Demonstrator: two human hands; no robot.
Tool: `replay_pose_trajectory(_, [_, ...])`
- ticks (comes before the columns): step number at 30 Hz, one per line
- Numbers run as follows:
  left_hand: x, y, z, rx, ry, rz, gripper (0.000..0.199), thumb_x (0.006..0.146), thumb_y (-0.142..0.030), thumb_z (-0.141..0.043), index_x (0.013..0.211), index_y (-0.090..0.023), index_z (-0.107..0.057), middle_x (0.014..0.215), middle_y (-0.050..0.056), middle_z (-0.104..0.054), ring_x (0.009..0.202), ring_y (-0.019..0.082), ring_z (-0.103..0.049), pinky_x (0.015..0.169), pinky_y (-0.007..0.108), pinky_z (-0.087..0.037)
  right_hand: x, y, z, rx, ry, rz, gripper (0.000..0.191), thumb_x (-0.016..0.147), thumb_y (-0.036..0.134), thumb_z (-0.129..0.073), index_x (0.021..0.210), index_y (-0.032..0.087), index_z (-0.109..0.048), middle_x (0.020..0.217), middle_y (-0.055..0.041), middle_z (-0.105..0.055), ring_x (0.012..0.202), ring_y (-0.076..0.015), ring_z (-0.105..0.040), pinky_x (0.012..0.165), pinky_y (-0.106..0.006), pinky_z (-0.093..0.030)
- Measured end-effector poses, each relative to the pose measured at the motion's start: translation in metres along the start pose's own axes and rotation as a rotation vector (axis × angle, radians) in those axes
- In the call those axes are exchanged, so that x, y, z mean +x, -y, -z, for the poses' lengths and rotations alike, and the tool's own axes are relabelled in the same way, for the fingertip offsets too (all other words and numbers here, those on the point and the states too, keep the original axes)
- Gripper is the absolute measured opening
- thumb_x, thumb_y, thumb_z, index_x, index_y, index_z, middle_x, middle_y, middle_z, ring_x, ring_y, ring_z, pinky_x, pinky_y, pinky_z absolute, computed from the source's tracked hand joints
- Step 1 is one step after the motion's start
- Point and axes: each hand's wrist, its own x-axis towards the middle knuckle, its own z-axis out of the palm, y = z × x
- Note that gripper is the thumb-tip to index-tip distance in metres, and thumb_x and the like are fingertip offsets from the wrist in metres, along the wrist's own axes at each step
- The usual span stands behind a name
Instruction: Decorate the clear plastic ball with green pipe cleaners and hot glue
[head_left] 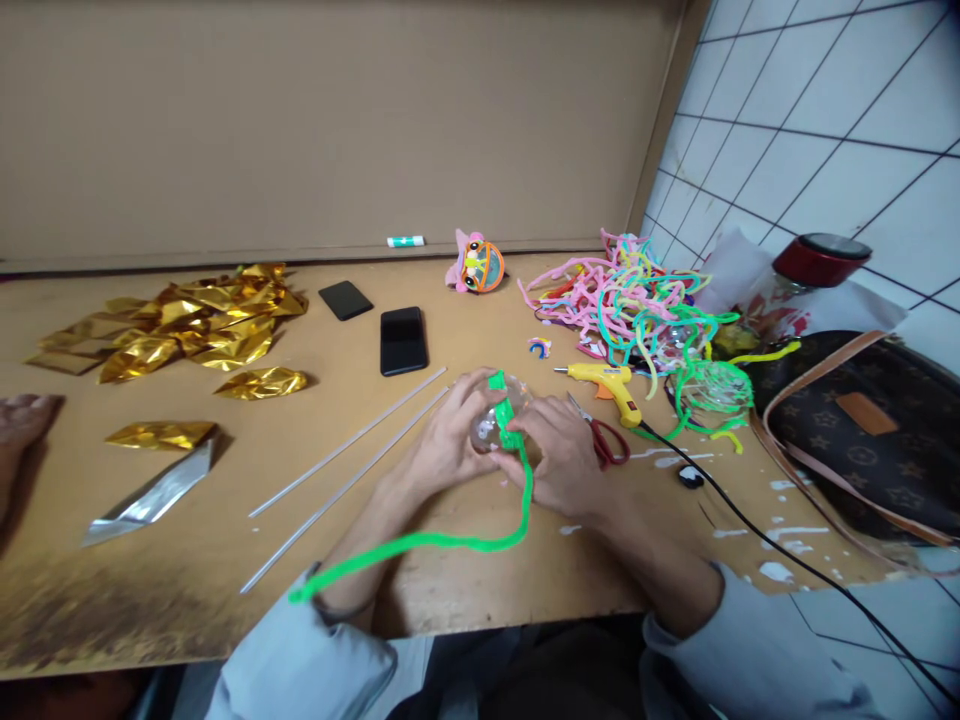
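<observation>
A clear plastic ball (486, 432) is held low over the table between my two hands. My left hand (448, 432) wraps around its left side, fingers closed on it. A bright green pipe cleaner (450, 541) lies partly folded in a zigzag band against the ball; its loose end trails down and left over my left forearm. My right hand (559, 450) pinches the green pipe cleaner at the ball's right side. Just right of that hand are red-handled scissors (611, 445), partly hidden, and a yellow glue gun (606, 385).
Gold foil wrappers (225, 310) spread at the left, near another person's hand (26, 430). Two clear sticks (352, 480), a black phone (403, 341) and a dark flat card (346, 299) lie mid-table. Tangled pipe cleaners (592, 300), a brown bag (862, 440) and a black cord (757, 530) occupy the right.
</observation>
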Motion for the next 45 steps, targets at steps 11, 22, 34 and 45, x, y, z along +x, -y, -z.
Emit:
replay_pose_trajectory(11, [0.003,-0.007,0.004,0.01,0.031,0.045,0.054,0.085,-0.035,-0.071,0.132,-0.021,-0.049,0.141,0.018,-0.048,0.132,0.032,-0.052,0.105,0.048,-0.049,0.001,0.003,0.005,0.112,0.082,-0.037,0.034,0.071,0.002,-0.048,0.1,0.02,-0.054,0.095,-0.0072,-0.065,0.094,-0.0234,-0.058,0.08,-0.035,-0.045])
replay_pose_trajectory(22, [0.002,-0.008,0.004,0.014,0.034,0.033,0.053,0.084,-0.032,-0.072,0.131,-0.022,-0.05,0.142,0.018,-0.048,0.134,0.032,-0.05,0.108,0.049,-0.047,0.0,0.002,0.005,0.037,-0.066,0.043,0.038,0.065,0.004,-0.047,0.099,0.02,-0.055,0.101,-0.0093,-0.067,0.097,-0.026,-0.059,0.084,-0.041,-0.046])
replay_pose_trajectory(34, [0.002,-0.014,0.005,0.095,0.1,0.035,0.057,0.08,-0.025,-0.073,0.131,-0.022,-0.048,0.147,0.019,-0.043,0.135,0.035,-0.048,0.108,0.052,-0.047,0.001,-0.015,0.002,0.17,0.005,-0.126,0.077,0.07,0.003,-0.04,0.144,0.021,-0.031,0.127,-0.0076,-0.066,0.125,-0.0256,-0.054,0.106,-0.047,-0.038])
replay_pose_trajectory(45, [0.003,-0.019,0.004,0.146,0.118,-0.008,0.06,0.08,-0.024,-0.071,0.135,-0.021,-0.046,0.146,0.02,-0.043,0.136,0.036,-0.047,0.107,0.053,-0.047,0.005,-0.015,0.004,0.082,0.027,-0.101,0.068,0.077,0.008,-0.04,0.144,0.019,-0.034,0.121,-0.0089,-0.067,0.116,-0.0261,-0.054,0.102,-0.046,-0.038])
